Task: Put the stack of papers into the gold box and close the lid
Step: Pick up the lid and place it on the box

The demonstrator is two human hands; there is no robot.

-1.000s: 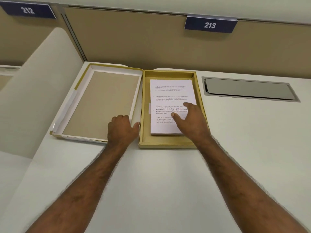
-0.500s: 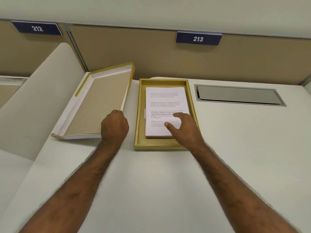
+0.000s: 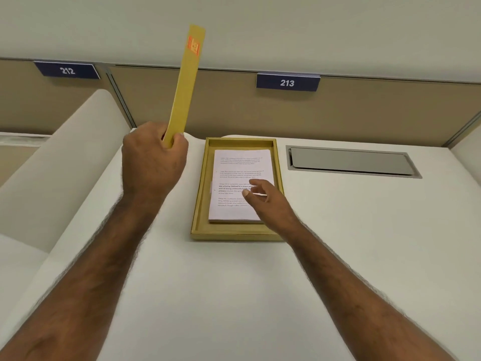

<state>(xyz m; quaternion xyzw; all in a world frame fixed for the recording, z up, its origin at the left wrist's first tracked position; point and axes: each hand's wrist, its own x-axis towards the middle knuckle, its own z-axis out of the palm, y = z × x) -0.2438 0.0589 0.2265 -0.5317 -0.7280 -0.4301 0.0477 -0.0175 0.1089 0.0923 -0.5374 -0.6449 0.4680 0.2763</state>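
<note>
Left hand point(image 3: 153, 162) is fisted around the bottom end of the gold lid point(image 3: 185, 84), which stands edge-on, long axis nearly vertical, leaning toward the upper right of the frame. There's an orange sticker near its top, too blurry to read. Right hand point(image 3: 268, 201) is loosely open, fingers spread over the stack of papers point(image 3: 235, 168); can't tell if it's touching. The stack lies flat in the gold box point(image 3: 201, 194) mid-frame, long axis running away from the camera, printed text facing the camera. Blue signs behind: "212" point(image 3: 67, 70) upper left, "213" point(image 3: 287, 82) above the box.
</note>
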